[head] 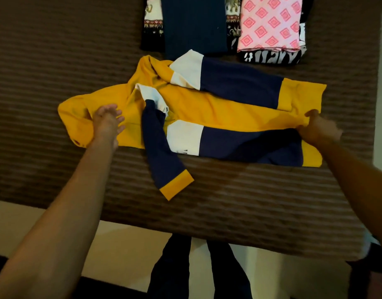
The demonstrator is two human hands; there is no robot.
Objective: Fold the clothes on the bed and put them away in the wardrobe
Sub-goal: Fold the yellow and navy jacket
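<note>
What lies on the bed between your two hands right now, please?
In the head view, the yellow, navy and white colour-block sweatshirt spans the stretch between the left hand and the right hand, with its navy sleeve trailing toward the bed's edge.

Sweatshirt (218,113) was yellow with navy and white blocks, navy sleeve with yellow cuff (177,186). Bedcover (56,61) was brown with lighter stripes. Behind it: plain navy garment (192,24), pink cloth (269,24) with diamond print, black-and-white elephant-print fabric (152,22).
</note>
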